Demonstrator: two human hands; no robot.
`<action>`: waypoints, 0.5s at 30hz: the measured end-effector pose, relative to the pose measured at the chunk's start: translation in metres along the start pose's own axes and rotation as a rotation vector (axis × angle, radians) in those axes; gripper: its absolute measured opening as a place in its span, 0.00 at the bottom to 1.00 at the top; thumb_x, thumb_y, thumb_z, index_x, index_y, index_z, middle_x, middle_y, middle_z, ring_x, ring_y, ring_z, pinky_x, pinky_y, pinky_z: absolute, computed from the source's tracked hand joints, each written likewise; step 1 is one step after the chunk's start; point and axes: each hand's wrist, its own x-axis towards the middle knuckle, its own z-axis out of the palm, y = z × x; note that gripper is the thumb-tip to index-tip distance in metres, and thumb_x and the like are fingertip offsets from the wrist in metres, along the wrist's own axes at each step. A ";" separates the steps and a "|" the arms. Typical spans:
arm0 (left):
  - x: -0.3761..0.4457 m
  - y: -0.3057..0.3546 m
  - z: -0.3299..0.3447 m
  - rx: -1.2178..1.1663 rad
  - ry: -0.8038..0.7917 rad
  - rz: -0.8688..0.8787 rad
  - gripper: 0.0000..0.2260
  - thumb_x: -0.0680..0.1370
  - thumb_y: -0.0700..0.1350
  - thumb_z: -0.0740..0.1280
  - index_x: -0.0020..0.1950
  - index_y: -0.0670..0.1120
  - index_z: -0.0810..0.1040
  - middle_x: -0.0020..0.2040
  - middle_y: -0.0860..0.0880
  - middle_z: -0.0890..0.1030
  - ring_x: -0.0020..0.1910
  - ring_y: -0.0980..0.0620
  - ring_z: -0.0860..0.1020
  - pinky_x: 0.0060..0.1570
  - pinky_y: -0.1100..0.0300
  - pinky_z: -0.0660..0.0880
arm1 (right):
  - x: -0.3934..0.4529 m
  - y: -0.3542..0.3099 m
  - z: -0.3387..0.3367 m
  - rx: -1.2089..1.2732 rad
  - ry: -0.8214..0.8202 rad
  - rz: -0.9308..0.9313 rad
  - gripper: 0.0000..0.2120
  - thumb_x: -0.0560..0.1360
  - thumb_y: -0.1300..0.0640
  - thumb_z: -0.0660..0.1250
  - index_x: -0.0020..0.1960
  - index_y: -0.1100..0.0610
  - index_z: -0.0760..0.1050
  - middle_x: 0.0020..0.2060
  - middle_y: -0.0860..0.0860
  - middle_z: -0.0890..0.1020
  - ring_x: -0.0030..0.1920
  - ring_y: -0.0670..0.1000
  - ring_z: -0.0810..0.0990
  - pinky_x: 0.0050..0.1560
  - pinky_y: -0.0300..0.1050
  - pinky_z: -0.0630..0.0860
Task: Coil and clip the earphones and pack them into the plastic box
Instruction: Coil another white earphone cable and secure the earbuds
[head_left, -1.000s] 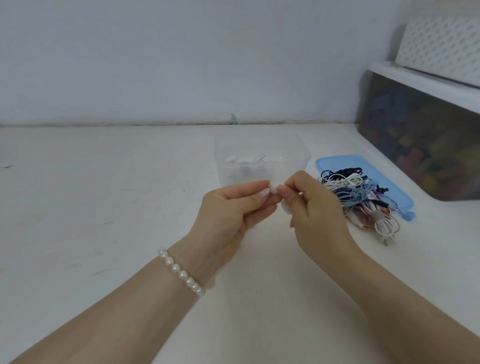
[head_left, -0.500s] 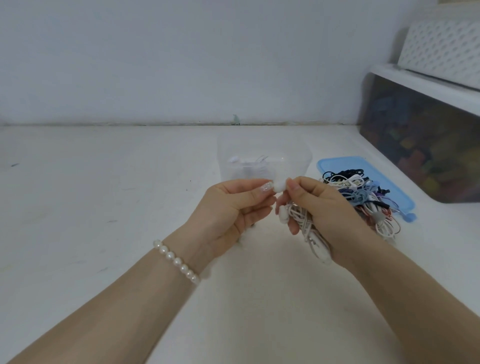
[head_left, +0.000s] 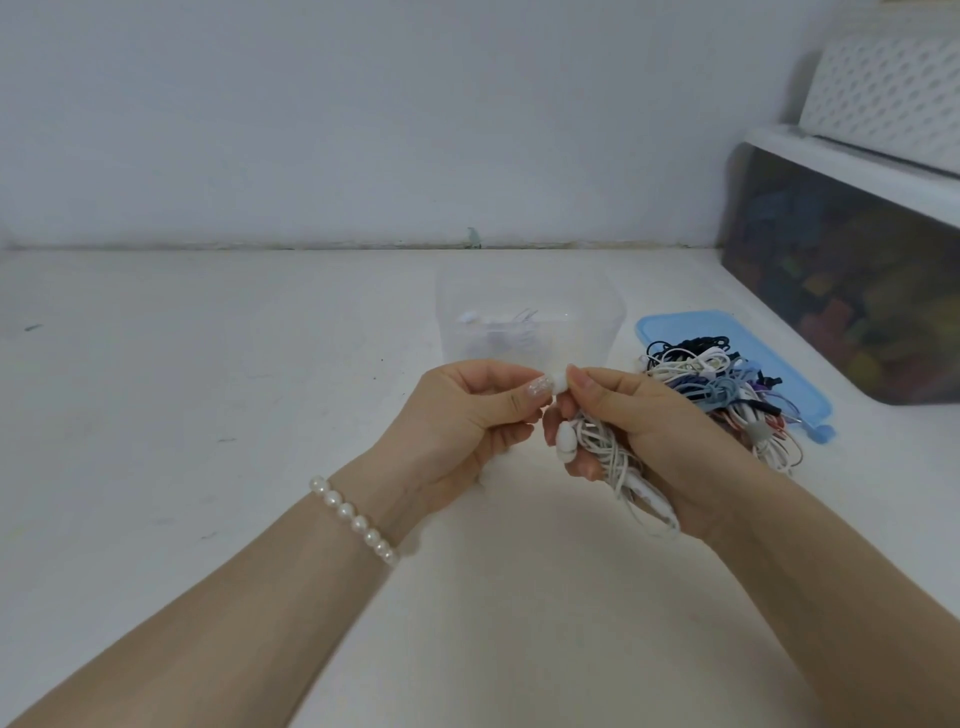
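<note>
Lowered, earphones (head_left: 613, 457) slant toward right hand (head_left: 670, 441) wrist.

- Part of the earphones (head_left: 613, 457) is hidden inside the right hand (head_left: 670, 441).
- The bin (head_left: 852, 301) is cut off at the right edge; its contents are blurred, possibly coloured blocks.

clear smooth plastic box (head_left: 530, 312), glossy pearl bracelet (head_left: 353, 519), matt white table (head_left: 208, 389), blue plastic lid (head_left: 675, 327)
</note>
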 end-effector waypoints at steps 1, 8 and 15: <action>0.000 0.000 0.000 0.004 -0.018 0.004 0.08 0.62 0.42 0.70 0.38 0.40 0.81 0.32 0.47 0.81 0.30 0.54 0.78 0.33 0.66 0.74 | 0.000 0.000 0.001 0.014 -0.007 0.008 0.13 0.69 0.51 0.63 0.33 0.60 0.75 0.28 0.56 0.77 0.22 0.50 0.69 0.23 0.37 0.70; 0.001 0.005 -0.004 -0.001 -0.053 0.013 0.06 0.64 0.43 0.70 0.38 0.42 0.84 0.35 0.46 0.82 0.34 0.53 0.79 0.41 0.62 0.76 | -0.001 -0.002 0.002 0.181 -0.005 0.069 0.12 0.71 0.53 0.63 0.35 0.61 0.75 0.30 0.58 0.75 0.22 0.48 0.71 0.22 0.37 0.70; 0.008 0.025 -0.029 0.168 0.162 0.084 0.04 0.71 0.42 0.69 0.39 0.42 0.81 0.33 0.50 0.82 0.31 0.56 0.77 0.34 0.67 0.75 | 0.002 -0.007 -0.011 0.225 0.145 0.108 0.12 0.71 0.52 0.64 0.43 0.61 0.76 0.29 0.54 0.78 0.25 0.47 0.73 0.25 0.37 0.74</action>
